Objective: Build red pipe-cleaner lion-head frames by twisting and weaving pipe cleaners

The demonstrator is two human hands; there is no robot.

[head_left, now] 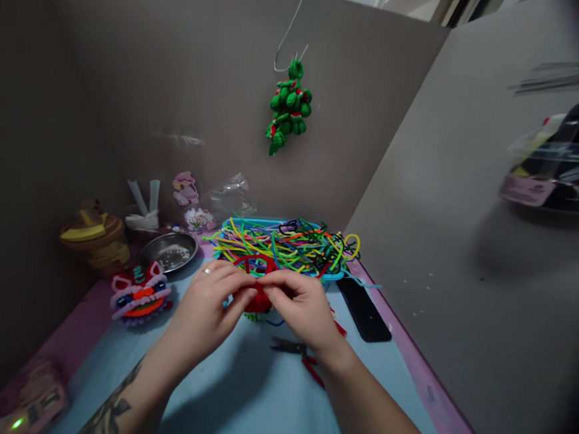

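Note:
My left hand (212, 304) and my right hand (297, 304) meet in front of me, fingertips pinched together on a red fuzzy pipe-cleaner piece (261, 300). A red loop stands up behind the fingertips, and the fingers hide part of the piece. Under my right wrist, red-handled scissors (292, 346) lie on the light blue table cover (225, 399). Just beyond my hands, a blue basket (335, 276) is heaped with pipe cleaners (287, 243) of many colours. Something green and some red bits show partly around my hands.
A fuzzy lion-head figure (140, 297) sits at left, before a metal bowl (170, 251) with small white bits. A black phone (365, 310) lies at right. Green-and-red ornaments (291, 107) hang on the back panel. Grey panels enclose the table; a pink device (37, 401) is at front left.

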